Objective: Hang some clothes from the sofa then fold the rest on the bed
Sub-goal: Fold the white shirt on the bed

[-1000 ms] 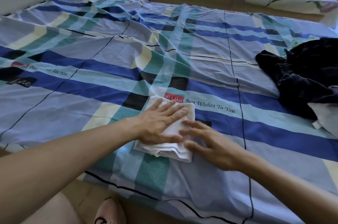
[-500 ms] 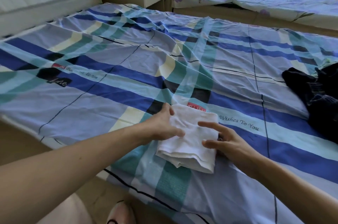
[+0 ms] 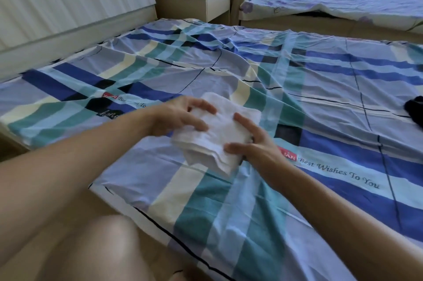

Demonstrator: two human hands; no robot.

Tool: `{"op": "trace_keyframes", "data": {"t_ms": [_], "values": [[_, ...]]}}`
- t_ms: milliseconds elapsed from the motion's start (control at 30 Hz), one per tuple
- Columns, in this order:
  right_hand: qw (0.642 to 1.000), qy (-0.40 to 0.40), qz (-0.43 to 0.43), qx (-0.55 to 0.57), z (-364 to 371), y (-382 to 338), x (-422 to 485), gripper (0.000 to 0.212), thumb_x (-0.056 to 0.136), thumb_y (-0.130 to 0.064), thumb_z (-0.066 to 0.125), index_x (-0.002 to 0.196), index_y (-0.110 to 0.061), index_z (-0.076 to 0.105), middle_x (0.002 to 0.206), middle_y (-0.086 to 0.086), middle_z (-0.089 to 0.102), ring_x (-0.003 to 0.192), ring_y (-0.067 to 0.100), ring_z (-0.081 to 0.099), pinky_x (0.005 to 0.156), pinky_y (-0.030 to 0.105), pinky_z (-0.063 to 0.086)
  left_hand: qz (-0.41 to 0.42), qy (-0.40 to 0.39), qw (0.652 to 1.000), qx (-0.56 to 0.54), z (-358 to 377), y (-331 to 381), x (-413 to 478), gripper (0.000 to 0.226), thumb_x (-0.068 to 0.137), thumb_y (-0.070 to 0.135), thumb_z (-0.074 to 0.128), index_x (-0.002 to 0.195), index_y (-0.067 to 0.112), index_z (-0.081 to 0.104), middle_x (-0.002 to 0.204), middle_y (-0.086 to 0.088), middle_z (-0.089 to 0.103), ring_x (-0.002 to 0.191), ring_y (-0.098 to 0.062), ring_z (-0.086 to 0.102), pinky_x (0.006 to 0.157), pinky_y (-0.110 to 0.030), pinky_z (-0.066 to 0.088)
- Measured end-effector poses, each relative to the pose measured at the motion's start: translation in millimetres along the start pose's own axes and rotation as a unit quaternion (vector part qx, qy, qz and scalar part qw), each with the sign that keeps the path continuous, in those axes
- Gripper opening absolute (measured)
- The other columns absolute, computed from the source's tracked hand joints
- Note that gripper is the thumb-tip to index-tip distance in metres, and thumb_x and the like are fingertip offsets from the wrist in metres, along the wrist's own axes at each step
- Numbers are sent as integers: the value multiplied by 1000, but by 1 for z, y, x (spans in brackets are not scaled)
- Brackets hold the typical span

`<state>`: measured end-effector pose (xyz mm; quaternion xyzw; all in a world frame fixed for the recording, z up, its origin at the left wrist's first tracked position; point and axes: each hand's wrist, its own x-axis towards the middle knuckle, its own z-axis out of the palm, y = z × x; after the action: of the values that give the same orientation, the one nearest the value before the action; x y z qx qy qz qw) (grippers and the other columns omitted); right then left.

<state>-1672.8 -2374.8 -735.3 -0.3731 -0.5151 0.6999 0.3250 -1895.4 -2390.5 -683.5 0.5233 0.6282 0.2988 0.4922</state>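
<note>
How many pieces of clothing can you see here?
2. A folded white garment is held between the left hand and the right hand over the checked blue bedsheet; a black garment lies at the picture's right edge, mostly cut off, so more may be hidden.

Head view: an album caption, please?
Left hand and right hand hold a folded white garment over the plaid bedsheet.

Bed (image 3: 332,88): wrinkled plaid sheet (image 3: 206,200), blue, teal and cream, printed "Best Wishes To You". Dark garment (image 3: 415,110) on it at far right, cut by frame edge.
</note>
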Motion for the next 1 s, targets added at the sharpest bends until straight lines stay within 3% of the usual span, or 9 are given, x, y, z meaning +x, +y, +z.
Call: {"op": "trace_keyframes", "data": {"t_ms": [133,200,300,367,433,500,600,733,1000], "values": [[999,15,38,-32,46,21,54,89,75,10,78,148,-26,42,121,3,59,113,28,63,94,45,57,-19,57,994,89,-47,-30,12,51,80,3,80,124,27,68,129,-9,59,105,-27,67,82,-29,57],[985,44,58,-158,61,42,69,88,71,-4,83,146,-25,41,137,10,52,117,29,59,97,47,55,-56,85,952,289,-50,-58,21,59,81,17,82,133,31,59,132,-4,53,112,-24,60,91,-31,49],[890,76,60,-446,72,52,73,86,77,-28,80,146,-24,30,143,10,31,122,34,53,87,38,48,-52,127,852,506,-31,-87,30,63,90,45,65,149,36,42,153,-6,34,138,-28,40,110,-40,37],[816,100,3,-569,71,50,72,94,81,-40,74,152,-24,16,152,11,16,138,34,36,101,42,40,-3,135,852,505,-22,-98,32,73,91,66,39,155,31,34,166,-5,17,151,-26,19,120,-43,24],[760,90,-84,-638,61,57,74,98,89,-54,61,160,-21,0,165,10,-3,153,32,5,121,45,17,25,86,857,508,-15,-109,29,106,73,85,8,160,26,16,169,-1,-2,156,-20,-2,126,-44,8],[728,24,-99,-678,49,68,76,90,97,-65,36,161,-18,-7,168,6,-16,154,27,-18,124,50,-7,21,39,850,524,-9,-125,24,127,57,98,-9,161,25,-2,167,2,-17,154,-17,-15,125,-46,-2],[737,-31,-40,-674,38,80,80,88,97,-71,20,161,-16,-6,168,2,-15,154,22,-18,122,52,-15,-9,4,861,508,-9,-128,21,134,49,103,-10,160,27,-11,166,5,-23,154,-17,-16,123,-48,-4],[771,-55,-29,-634,28,54,74,85,100,-66,30,162,-18,-3,169,2,-13,156,20,-10,124,49,-7,-43,15,845,533,-10,-89,24,94,89,75,38,161,24,6,169,1,0,155,-21,6,125,-50,6],[822,47,-63,-564,-94,-52,-9,84,95,-40,66,160,-16,19,165,6,25,150,19,26,119,27,21,162,55,928,331,100,41,33,58,98,39,59,150,18,42,153,-1,45,138,-16,45,109,-24,32]]}}
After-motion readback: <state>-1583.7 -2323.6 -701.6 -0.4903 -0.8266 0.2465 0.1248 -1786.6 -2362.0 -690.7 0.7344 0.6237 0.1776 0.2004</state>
